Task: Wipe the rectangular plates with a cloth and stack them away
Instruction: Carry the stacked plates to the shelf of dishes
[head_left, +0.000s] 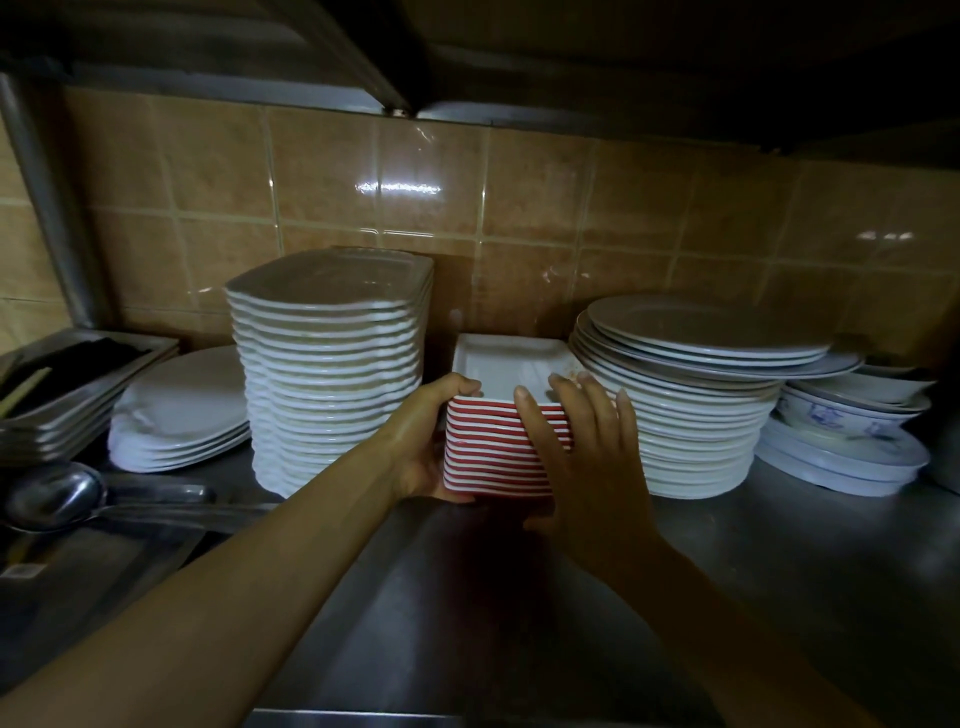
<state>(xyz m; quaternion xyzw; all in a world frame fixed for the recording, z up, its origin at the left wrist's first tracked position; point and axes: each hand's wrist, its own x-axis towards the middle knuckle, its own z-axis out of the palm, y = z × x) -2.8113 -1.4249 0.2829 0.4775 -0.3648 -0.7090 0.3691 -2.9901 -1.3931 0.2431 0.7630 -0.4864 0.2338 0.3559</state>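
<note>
Between my hands, on the steel counter (519, 597), sits the stack of rectangular plates (501, 441), red outside and white inside, upright and even. It stands in the gap between other crockery, close to the tiled wall. No cloth visible anywhere in view. Judgement: wiping looks finished for this batch, and stacking away is at or near its last step; a small brownish mark at the top plate's right corner may need checking.

My left hand (431, 441) grips the stack's left side, thumb hooked over the top rim, fingers under the base. My right hand (582, 452) lies against the right front face, fingers spread and nearly straight, tips reaching the rim, pressing rather than clasping.

Left of my left hand: tall white plate stack (332, 379). Right of my right hand: round plate pile (696, 410).
</note>
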